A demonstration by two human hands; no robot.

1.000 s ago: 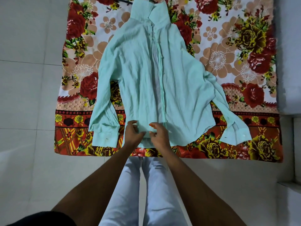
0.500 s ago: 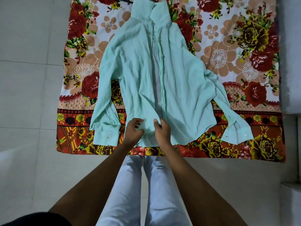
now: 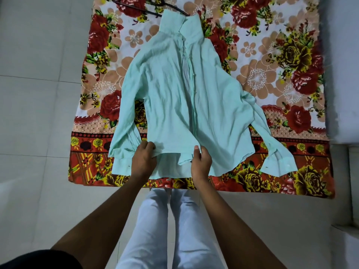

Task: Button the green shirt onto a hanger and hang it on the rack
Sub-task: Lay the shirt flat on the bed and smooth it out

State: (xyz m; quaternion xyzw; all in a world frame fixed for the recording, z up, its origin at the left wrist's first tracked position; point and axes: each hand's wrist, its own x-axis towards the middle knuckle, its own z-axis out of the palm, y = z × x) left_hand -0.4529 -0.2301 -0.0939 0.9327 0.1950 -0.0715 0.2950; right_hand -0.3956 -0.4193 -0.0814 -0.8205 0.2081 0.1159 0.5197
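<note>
A pale tiled floor (image 3: 38, 113) filled the view, and on it lay a floral cloth (image 3: 281, 65) printed with red and yellow roses, its patterned border running along the near edge. Spread front-up across the middle of that cloth was the green shirt (image 3: 171, 98), collar at the far end and hem towards the person. Its placket lay slightly parted down the centre, showing a paler strip inside. One sleeve ran down the left side with its cuff on the cloth's border; the other angled out to the right, its cuff near the cloth's near right corner. A dark hanger (image 3: 147, 10) showed just past the collar at the top edge, partly covered by the shirt; how far it sat inside the shirt could not be told.

The person stood at the near edge, legs in light trousers (image 3: 155, 220) visible below. Both bare forearms reached forward to the hem. The left hand (image 3: 143, 162) held a closed grip on the hem of the left front panel, fingers curled round the fabric edge. The right hand (image 3: 201, 164) pinched the lower end of the placket, thumb on top, lifting the cloth slightly there. The hands were apart, with a stretch of hem between them.
</note>
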